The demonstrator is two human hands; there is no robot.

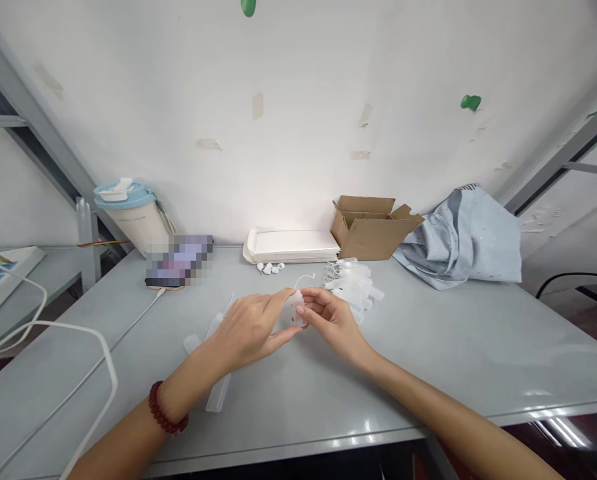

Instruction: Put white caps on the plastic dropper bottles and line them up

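Forearms [123, 433] reach in from near edge, dark red bracelet [165, 412] on left one. Over middle of worktop [438, 353], right hand [337, 325] pinches what seems small translucent bottle [298, 308], fingers partly covering it; left hand [250, 325] clasps same bottle, fingertips at top, thumb at base. Translucent pieces [356, 287] piled just right; small white pieces [275, 269], white stack [298, 243], open carton [378, 237] farther off.

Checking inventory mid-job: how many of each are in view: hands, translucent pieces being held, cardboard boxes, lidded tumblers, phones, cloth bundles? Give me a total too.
Hands: 2
Held translucent piece: 1
Cardboard box: 1
Lidded tumbler: 1
Phone: 1
Cloth bundle: 1
Total: 7
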